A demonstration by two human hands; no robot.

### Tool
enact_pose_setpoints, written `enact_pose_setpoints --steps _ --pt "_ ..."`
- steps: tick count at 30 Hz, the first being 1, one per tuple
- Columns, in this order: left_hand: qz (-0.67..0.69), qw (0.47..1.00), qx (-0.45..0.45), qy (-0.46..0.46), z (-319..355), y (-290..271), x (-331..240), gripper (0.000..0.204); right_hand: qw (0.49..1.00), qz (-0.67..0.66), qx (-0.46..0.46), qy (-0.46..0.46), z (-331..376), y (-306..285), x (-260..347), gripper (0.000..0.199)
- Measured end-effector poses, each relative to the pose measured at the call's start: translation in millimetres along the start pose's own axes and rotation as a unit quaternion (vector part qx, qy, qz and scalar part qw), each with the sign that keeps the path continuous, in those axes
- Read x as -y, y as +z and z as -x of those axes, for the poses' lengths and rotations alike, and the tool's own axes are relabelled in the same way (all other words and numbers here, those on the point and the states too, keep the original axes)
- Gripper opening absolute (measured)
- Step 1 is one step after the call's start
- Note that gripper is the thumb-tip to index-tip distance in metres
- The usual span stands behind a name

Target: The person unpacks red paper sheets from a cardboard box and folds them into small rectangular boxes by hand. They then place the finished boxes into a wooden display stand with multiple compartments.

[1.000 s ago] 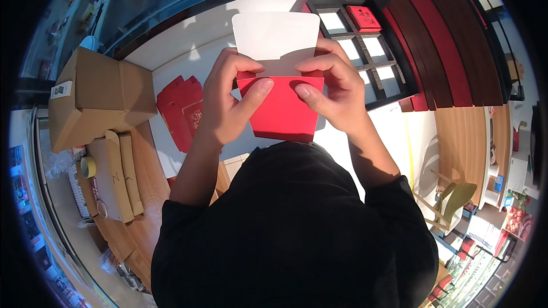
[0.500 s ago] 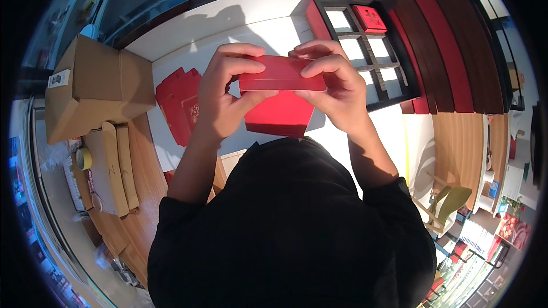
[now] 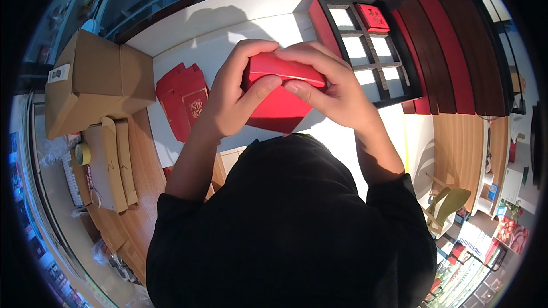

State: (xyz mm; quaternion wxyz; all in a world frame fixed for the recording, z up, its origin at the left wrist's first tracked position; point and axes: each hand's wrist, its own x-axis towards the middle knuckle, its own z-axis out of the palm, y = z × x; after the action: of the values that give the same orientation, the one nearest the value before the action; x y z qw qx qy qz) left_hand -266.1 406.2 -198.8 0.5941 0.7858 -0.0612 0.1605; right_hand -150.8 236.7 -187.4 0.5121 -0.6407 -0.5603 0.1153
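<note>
Between my hands is a red cardboard box, partly folded, with a wide red panel hanging from it toward my body. My left hand is closed round its left end, thumb along the near edge and fingers over the far side. On the right end, my right hand grips in the same way, its thumb close to the left one. My palms and fingers hide both ends of the box. Flat red card blanks with gold print lie on the white tabletop, left of my left forearm.
Right of my hands stands a black compartment box with a small red box in one cell. Dark brown and red panels line up beyond it. At left are a brown carton, folded cardboard and a tape roll.
My hands have closed further round the red box, fingers now over its far side and thumbs nearer each other. The box is tilted, with its right end lower, and its hanging panel has turned.
</note>
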Motion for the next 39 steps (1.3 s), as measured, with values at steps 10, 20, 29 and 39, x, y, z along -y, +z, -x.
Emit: enact_pose_setpoints --steps 10,20,29,39 --pt "-0.451 0.892 -0.023 0.028 -7.1 33.4 -5.7 0.112 0.985 0.002 -0.106 0.135 -3.9 3.4 -11.7 0.047" --pt "-0.393 0.914 -0.067 0.072 -9.9 30.7 1.7 0.11 0.988 -0.032 -0.082 0.13 -0.6 -2.2 4.0 0.049" --pt "-0.401 0.909 -0.072 0.085 -11.7 27.5 3.3 0.107 0.985 0.047 -0.115 0.119 -4.4 12.3 12.7 0.048" --pt "-0.409 0.904 -0.087 0.088 -9.6 27.5 6.7 0.106 0.983 0.005 -0.132 0.125 -5.9 8.3 3.8 0.045"
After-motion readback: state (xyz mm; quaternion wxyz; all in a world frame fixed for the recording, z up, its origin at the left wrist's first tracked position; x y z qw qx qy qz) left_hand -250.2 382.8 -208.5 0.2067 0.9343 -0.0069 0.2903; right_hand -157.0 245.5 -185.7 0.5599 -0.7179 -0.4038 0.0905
